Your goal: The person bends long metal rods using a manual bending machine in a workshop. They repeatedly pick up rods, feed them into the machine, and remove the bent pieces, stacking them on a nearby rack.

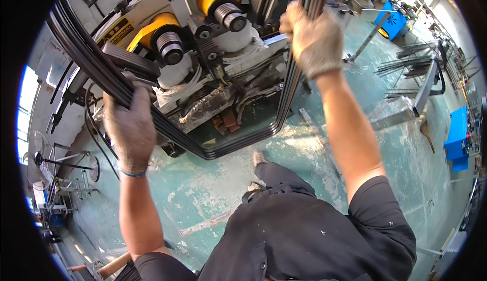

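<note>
A bundle of dark metal tubes, bent into a wide U, hangs in front of me with its bend lowest and its two legs rising left and right. My left hand, in a pale work glove and somewhat blurred, is closed on the left leg. Higher up, my gloved right hand wraps round the right leg. Behind the bundle stands a machine with two ridged metal rollers, the left roller and the right roller, each beside a yellow cover.
Cables and dirty machine parts lie low between the bundle's legs. My foot is on the worn green floor. At the right are a rack of dark rods, a blue box and a blue bin. A wheeled metal frame stands left.
</note>
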`<state>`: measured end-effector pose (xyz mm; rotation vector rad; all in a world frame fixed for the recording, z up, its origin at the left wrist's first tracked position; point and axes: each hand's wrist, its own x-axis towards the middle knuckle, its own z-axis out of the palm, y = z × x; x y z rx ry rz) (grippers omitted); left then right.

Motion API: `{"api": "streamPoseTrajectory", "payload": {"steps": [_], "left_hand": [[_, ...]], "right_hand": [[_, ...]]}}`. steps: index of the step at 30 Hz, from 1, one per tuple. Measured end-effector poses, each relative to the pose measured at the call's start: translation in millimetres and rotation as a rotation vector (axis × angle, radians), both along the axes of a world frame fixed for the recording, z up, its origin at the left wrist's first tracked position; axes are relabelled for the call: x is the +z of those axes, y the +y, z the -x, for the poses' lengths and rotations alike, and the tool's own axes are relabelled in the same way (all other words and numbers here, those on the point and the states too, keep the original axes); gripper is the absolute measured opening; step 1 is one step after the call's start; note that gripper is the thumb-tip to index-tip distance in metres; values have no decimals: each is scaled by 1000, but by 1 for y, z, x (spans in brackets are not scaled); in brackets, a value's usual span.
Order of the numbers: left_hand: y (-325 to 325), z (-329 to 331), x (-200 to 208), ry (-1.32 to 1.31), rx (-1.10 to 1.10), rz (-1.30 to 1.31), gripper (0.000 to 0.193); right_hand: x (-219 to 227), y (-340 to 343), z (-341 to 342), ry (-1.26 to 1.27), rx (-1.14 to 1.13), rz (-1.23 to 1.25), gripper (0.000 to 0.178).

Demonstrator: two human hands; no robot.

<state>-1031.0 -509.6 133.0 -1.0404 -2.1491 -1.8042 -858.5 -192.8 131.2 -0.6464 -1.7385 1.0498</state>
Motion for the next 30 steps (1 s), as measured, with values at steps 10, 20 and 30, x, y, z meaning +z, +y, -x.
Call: {"api": "streamPoseTrajectory", "payload": {"steps": [10, 20, 30], "left_hand": [[-33, -123, -182, -470, 100, 76, 34], [-145, -270, -248, -399, 782, 220, 23], [-366, -424, -242, -427, 1251, 15, 23]], "right_hand": [[-184, -51, -123, -181, -104, 52, 37], [-257, -159, -192, -272, 287, 401, 23], [-312, -366, -213, -243, 776, 200, 4]]}}
